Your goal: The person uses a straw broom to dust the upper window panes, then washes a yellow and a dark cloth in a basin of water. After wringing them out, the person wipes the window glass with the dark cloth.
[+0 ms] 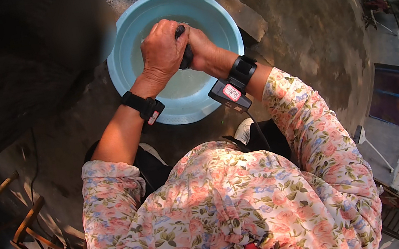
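Observation:
A round light-blue plastic basin [186, 116] with cloudy water in it stands on the ground in front of me. Over the water, my left hand [164, 46] and my right hand [205, 48] press together around a dark, wet, bunched cloth [186, 57]. Parts of the cloth show between the two hands; the rest is hidden in the palms. Both wrists wear black straps, and a small black device [230, 95] with a cable hangs at the right one.
A stone slab [241, 17] lies behind the basin on wet concrete ground [309, 30]. A wooden chair [53, 246] stands at the lower left. My shoes [244, 131] are just below the basin. A dark blurred shape covers the upper left.

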